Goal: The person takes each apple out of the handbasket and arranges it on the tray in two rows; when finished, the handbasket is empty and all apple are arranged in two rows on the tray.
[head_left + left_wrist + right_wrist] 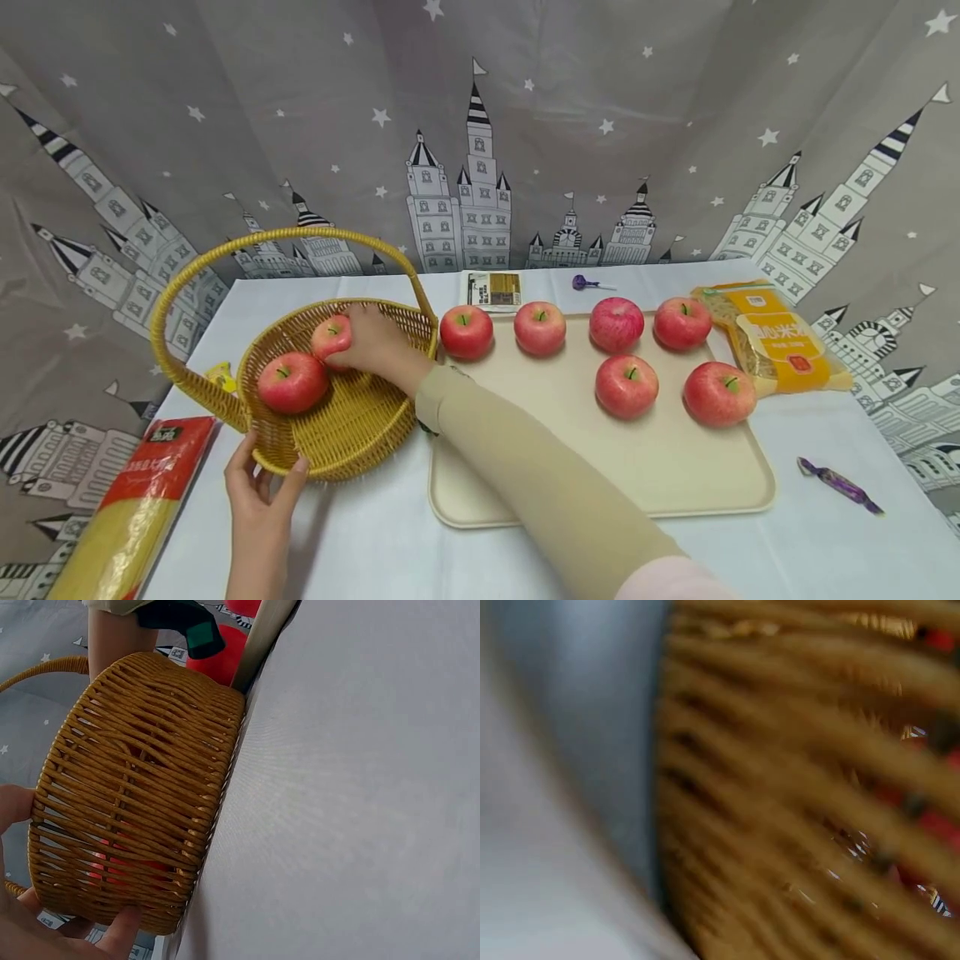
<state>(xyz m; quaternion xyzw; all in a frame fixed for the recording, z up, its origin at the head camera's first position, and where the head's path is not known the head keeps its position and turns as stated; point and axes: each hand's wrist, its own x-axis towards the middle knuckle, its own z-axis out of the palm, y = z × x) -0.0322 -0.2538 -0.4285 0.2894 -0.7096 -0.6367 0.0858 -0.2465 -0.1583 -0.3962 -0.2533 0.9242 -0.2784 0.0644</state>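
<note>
The right hand (378, 346), fingers curled round a red apple (332, 336), should lower it gently beside the other apple (292, 382) while the left hand (258, 492) pinches the wicker basket's (360, 425) near rim steady.

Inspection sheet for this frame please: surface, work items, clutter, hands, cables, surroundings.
Surface: table under a white cloth, with a beige tray on it.
Work items: wicker basket holding two apples; six apples on the tray.
Clutter: orange packet, red packet, small carton, two wrapped sweets.
Hands: left hand grips the basket rim; right hand holds an apple in the basket.
Cables: nothing seen.
Surroundings: grey castle-print curtain.
</note>
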